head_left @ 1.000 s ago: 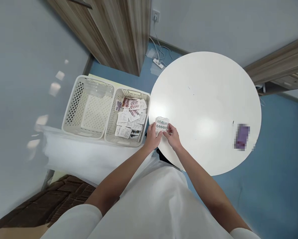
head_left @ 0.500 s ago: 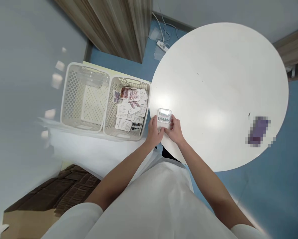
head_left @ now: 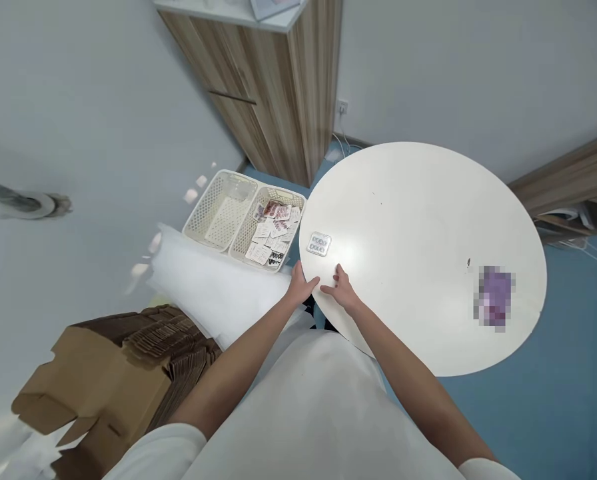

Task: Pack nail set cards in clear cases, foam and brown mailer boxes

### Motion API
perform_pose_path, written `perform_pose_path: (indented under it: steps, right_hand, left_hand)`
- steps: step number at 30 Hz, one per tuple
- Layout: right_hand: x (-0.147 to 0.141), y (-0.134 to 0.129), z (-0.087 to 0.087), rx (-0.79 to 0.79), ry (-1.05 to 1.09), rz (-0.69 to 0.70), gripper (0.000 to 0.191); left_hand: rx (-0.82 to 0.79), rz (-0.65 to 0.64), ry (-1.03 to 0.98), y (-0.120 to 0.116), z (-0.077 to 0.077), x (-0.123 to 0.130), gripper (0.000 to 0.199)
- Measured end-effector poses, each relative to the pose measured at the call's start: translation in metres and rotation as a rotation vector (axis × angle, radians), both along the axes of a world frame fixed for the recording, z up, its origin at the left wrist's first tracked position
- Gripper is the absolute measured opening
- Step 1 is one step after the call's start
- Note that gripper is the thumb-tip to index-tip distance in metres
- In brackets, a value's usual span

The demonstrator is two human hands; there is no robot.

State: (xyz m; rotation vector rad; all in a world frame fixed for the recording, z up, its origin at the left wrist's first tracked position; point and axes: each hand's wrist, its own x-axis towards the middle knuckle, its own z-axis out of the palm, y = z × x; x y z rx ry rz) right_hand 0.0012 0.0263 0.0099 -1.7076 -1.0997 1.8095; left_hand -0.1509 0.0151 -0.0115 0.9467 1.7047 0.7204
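Bare left hand (head_left: 301,287) and right hand (head_left: 342,290), fingers apart, hold nothing.
A clear rectangular plastic case (head_left: 319,244) lies flat near the left edge of the round white worktop (head_left: 423,220), presumably for steadiness.

Packing corner of a small indoor room, apparently a workplace. Evidence: brown cardboard cartons (head_left: 93,373), flattened and stacked; white sheeting (head_left: 218,290), beside the cartons; two perforated plastic baskets (head_left: 223,213), one filled with small carded packs (head_left: 259,253). Furnishings: round white table (head_left: 418,220), bearing a small clear case (head_left: 319,244); wood-grain cabinet (head_left: 268,87); wall socket (head_left: 342,107); plain pale walls (head_left: 453,73); blue floor (head_left: 573,333).
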Motion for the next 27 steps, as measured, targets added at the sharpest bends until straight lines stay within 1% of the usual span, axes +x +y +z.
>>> perform_pose_path:
  steps: [2, 4, 9, 12, 16, 19, 22, 24, 27]
  right_hand:
    - [0.008, -0.009, 0.002, -0.007, 0.02, 0.02, 0.097]
    - [0.016, -0.015, 0.004, -0.021, 0.025, 0.06, 0.098]
    - [0.03, -0.027, 0.006, -0.04, 0.023, 0.156, 0.094]
    - [0.034, -0.029, 0.007, -0.044, 0.011, 0.188, 0.09]
    - [0.035, -0.029, 0.006, -0.052, -0.036, 0.248, 0.084]
    - [0.035, -0.029, 0.005, -0.037, -0.048, 0.276, 0.08]
    - [0.035, -0.028, 0.004, -0.002, -0.074, 0.279, 0.077]
    - [0.031, -0.028, 0.005, 0.053, -0.121, 0.285, 0.074]
    - [0.017, -0.028, 0.009, 0.217, -0.205, 0.334, 0.068]
  left_hand:
    - [-0.036, 0.043, 0.026, -0.016, 0.005, -0.001, 0.079]
    - [-0.037, 0.057, 0.031, -0.029, 0.011, -0.001, 0.079]
    - [0.034, 0.059, -0.014, -0.049, 0.029, 0.004, 0.074]
    - [0.054, 0.029, 0.013, -0.062, 0.035, 0.006, 0.065]
    - [0.021, 0.01, 0.125, -0.085, 0.033, -0.001, 0.053]
    - [-0.001, 0.051, 0.189, -0.102, 0.028, -0.014, 0.048]
    - [-0.004, 0.119, 0.22, -0.112, 0.024, -0.033, 0.046]
    - [-0.004, 0.169, 0.236, -0.116, 0.023, -0.045, 0.044]
    - [-0.003, 0.237, 0.247, -0.118, 0.026, -0.062, 0.043]
